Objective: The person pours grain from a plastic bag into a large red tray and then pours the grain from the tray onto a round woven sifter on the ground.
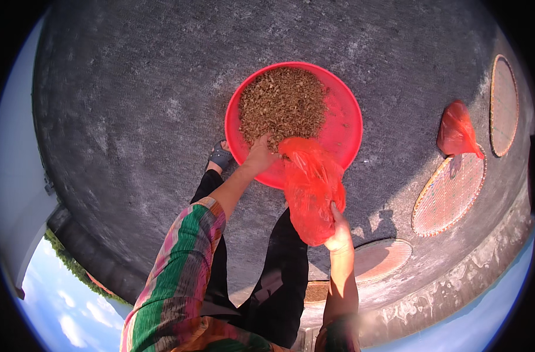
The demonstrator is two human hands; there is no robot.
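A round pink-red plastic sieve tray (352,127) rests on the ground before me. Within it, mostly toward the left, lies a heap of dry brown plant pieces (285,101), too small to identify exactly. My left hand (261,155) reaches over the near rim to the heap's lower edge. Its thumb and fingers are spread, beside the mouth of a red translucent plastic bag (313,189). My right hand (339,232) grips that bag near its bottom, so the bag slopes with its mouth over the tray. The bag's contents cannot be made out.
Flat round woven trays (450,198) lie on the rough concrete ground (139,132) to the right. Another red bag (457,130) stands at one tray's edge. A low concrete parapet (426,308) curves along the lower right. My sandalled foot (220,155) is close to the sieve tray.
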